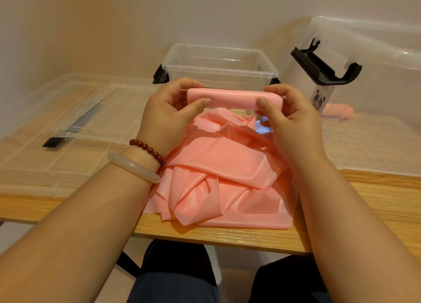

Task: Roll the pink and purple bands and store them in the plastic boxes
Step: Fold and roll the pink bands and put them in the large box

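A pink band (pixel 227 173) is held just in front of the box (pixel 219 52). Its rolled end is pinched at either tip between the curled fingers and thumb of the left hand (pixel 170 113) and right hand (pixel 290 118). Its loose length is heaped on the table (pixel 364 195).

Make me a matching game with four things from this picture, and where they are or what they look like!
Things:
1. pink roll
2. small clear box
3. clear lid
4. bead bracelet

Clues:
a. lying flat on the table, left side
b. dark red
c. pinched by the left hand and right hand
d. open, behind the hands

Pairs: 1-c, 2-d, 3-a, 4-b
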Demonstrator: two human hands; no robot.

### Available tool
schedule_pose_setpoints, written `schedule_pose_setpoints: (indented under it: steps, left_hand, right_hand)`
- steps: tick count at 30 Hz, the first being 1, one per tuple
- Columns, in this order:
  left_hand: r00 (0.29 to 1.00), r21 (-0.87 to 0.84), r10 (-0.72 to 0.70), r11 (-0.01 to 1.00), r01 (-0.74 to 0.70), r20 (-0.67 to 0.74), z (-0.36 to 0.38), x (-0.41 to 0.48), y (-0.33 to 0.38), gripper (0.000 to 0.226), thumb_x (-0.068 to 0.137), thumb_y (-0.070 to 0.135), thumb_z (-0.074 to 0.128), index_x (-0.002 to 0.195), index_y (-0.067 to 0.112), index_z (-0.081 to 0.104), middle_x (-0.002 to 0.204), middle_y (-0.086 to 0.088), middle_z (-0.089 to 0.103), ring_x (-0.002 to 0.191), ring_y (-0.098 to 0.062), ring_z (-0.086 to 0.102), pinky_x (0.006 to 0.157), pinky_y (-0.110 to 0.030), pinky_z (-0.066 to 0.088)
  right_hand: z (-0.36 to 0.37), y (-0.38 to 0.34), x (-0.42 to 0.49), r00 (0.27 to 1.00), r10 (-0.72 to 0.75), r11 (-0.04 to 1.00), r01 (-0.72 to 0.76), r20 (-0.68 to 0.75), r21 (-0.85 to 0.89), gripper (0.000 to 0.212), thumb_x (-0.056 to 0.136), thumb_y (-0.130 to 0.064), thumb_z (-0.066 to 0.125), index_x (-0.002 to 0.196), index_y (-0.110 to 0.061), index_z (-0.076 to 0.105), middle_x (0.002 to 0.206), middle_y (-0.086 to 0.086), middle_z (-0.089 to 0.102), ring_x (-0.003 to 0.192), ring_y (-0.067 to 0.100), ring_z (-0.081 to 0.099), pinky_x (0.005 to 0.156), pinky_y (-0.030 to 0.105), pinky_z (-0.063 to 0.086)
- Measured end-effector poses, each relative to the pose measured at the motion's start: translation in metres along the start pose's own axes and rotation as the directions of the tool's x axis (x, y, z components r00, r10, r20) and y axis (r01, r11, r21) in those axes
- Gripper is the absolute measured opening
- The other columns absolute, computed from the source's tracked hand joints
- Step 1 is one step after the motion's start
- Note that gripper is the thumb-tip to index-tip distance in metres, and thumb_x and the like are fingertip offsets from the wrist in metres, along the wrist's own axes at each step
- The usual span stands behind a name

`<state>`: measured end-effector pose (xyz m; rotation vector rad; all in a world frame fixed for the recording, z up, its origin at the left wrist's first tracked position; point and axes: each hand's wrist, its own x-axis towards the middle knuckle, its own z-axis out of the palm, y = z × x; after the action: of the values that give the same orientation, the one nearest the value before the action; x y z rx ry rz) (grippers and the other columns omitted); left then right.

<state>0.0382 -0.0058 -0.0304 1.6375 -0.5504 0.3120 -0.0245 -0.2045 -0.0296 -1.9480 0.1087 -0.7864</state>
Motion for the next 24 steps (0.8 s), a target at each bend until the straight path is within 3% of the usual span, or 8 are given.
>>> schedule_pose_setpoints:
  steps: [2, 5, 6, 8, 10, 17, 21, 24]
  left_hand:
    - [1.0, -0.02, -0.018, 1.0, 0.018, -0.008, 0.0, -0.001, 0.001, 0.024, 0.085, 0.012, 0.072, 0.098, 0.03, 0.065, 0.094, 0.004, 0.07, 0.084, -0.014, 0.069, 0.075, -0.034, 0.059]
    - [0.999, -0.048, -0.049, 0.998, 0.048, 0.0, 0.002, -0.001, 0.002, 0.021, 0.085, 0.013, 0.072, 0.102, 0.024, 0.066, 0.094, 0.0, 0.071, 0.081, -0.014, 0.07, 0.075, -0.031, 0.059]
    - [0.998, -0.058, -0.06, 0.997, 0.06, 0.0, 0.002, -0.001, 0.002, 0.02, 0.085, 0.013, 0.071, 0.103, 0.021, 0.066, 0.093, 0.0, 0.071, 0.08, -0.013, 0.07, 0.075, -0.029, 0.059]
    - [0.997, -0.089, -0.08, 0.993, 0.079, -0.011, 0.003, -0.001, 0.004, 0.018, 0.087, 0.012, 0.07, 0.103, 0.018, 0.066, 0.09, 0.001, 0.072, 0.077, -0.011, 0.07, 0.071, -0.024, 0.057]
    - [0.994, -0.141, -0.103, 0.985, 0.098, -0.025, 0.004, -0.001, 0.006, 0.015, 0.088, 0.01, 0.068, 0.102, 0.016, 0.066, 0.085, 0.002, 0.071, 0.074, -0.009, 0.07, 0.068, -0.02, 0.055]
    - [0.996, -0.075, -0.072, 0.994, 0.075, 0.046, 0.004, -0.001, 0.003, 0.02, 0.09, 0.012, 0.065, 0.109, 0.018, 0.064, 0.09, 0.004, 0.069, 0.076, -0.004, 0.067, 0.069, -0.019, 0.055]
    - [0.972, 0.252, 0.201, 0.941, -0.227, 0.125, 0.002, 0.0, -0.007, 0.039, 0.081, 0.029, 0.074, 0.119, 0.025, 0.063, 0.119, 0.009, 0.056, 0.111, 0.0, 0.054, 0.094, -0.02, 0.047]
    - [0.928, 0.333, 0.338, 0.866, -0.372, 0.159, 0.005, 0.001, -0.011, 0.039, 0.08, 0.025, 0.074, 0.118, 0.017, 0.067, 0.122, 0.006, 0.057, 0.115, -0.005, 0.052, 0.102, -0.023, 0.042]
  right_hand:
    - [0.0, 0.004, 0.002, 0.996, -0.088, 0.992, 0.089, 0.01, -0.094, 0.028, 0.089, -0.032, 0.069, 0.116, -0.035, 0.063, 0.117, -0.005, 0.065, 0.104, 0.013, 0.063, 0.091, 0.035, 0.053]
    - [0.001, 0.006, 0.001, 0.951, -0.301, 0.903, 0.307, 0.067, -0.301, 0.045, 0.089, -0.034, 0.068, 0.132, -0.025, 0.059, 0.138, -0.004, 0.054, 0.128, 0.01, 0.046, 0.107, 0.019, 0.033]
    - [0.003, 0.006, 0.001, 0.924, -0.372, 0.858, 0.379, 0.091, -0.347, 0.048, 0.088, -0.036, 0.067, 0.133, -0.022, 0.059, 0.139, -0.001, 0.054, 0.128, 0.014, 0.047, 0.107, 0.021, 0.031]
    - [0.008, 0.006, 0.0, 0.86, -0.49, 0.763, 0.502, 0.142, -0.406, 0.05, 0.087, -0.037, 0.064, 0.133, -0.017, 0.061, 0.136, 0.005, 0.058, 0.123, 0.026, 0.054, 0.105, 0.038, 0.039]
    - [0.014, 0.009, 0.001, 0.801, -0.57, 0.673, 0.583, 0.183, -0.455, 0.049, 0.084, -0.032, 0.065, 0.131, -0.017, 0.062, 0.132, 0.008, 0.061, 0.117, 0.033, 0.058, 0.096, 0.053, 0.045]
    - [0.019, 0.013, 0.001, 0.733, -0.675, 0.608, 0.615, 0.081, -0.502, 0.031, 0.088, -0.009, 0.064, 0.118, -0.014, 0.071, 0.095, 0.011, 0.067, 0.084, 0.031, 0.059, 0.07, 0.043, 0.047]
    - [0.015, 0.009, -0.002, 0.811, -0.579, 0.681, 0.541, 0.089, -0.494, 0.027, 0.087, -0.016, 0.061, 0.113, -0.014, 0.07, 0.096, 0.005, 0.069, 0.091, 0.026, 0.056, 0.078, 0.041, 0.042]
    - [0.014, 0.005, -0.004, 0.839, -0.536, 0.714, 0.51, 0.094, -0.48, 0.016, 0.088, -0.021, 0.06, 0.101, -0.015, 0.067, 0.091, -0.001, 0.068, 0.09, 0.016, 0.05, 0.078, 0.036, 0.035]
